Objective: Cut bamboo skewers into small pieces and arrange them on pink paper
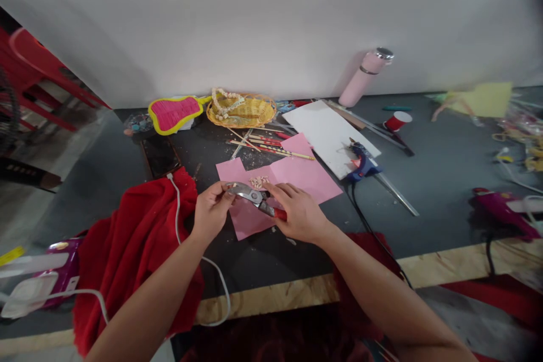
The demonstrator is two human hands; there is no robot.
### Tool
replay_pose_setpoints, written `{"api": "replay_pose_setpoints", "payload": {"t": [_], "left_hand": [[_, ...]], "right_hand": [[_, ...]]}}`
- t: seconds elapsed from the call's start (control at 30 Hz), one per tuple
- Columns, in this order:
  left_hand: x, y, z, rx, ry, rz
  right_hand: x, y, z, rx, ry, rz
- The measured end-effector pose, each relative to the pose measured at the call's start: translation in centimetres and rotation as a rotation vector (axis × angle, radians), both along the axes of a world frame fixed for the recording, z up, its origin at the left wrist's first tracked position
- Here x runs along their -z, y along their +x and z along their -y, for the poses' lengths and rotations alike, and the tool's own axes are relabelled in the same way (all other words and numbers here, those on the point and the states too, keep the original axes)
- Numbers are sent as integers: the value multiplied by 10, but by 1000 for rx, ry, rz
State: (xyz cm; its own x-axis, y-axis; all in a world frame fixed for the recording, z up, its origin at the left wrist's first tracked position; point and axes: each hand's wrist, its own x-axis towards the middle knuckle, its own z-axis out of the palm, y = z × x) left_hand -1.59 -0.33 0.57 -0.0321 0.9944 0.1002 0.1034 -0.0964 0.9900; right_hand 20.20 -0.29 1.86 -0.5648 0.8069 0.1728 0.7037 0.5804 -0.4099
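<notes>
My right hand [299, 209] is closed around the red-handled pruning shears [250, 194], whose silver jaws point left. At the tip of the jaws, the fingers of my left hand [213, 207] pinch a small pale piece [235, 185], too small to name for certain. Beneath both hands lie pink paper sheets [297, 176] on the dark tabletop. A little heap of pale cut bits [259, 181] rests on the paper just beyond the shears.
Behind the paper are thin sticks [271, 150], a wicker basket [258, 112] and a white board [326, 130]. A blue glue gun [362, 163] with its cord sits to the right. A pink bottle [360, 79] stands by the wall. Left are a red cloth [139, 237] and a phone [160, 155].
</notes>
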Motion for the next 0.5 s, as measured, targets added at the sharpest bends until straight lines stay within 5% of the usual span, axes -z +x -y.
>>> {"api": "replay_pose_setpoints", "payload": {"t": [0.5], "left_hand": [[4, -2, -2, 11, -9, -48]], "right_hand": [[-4, 1, 2, 40, 3, 49]]}}
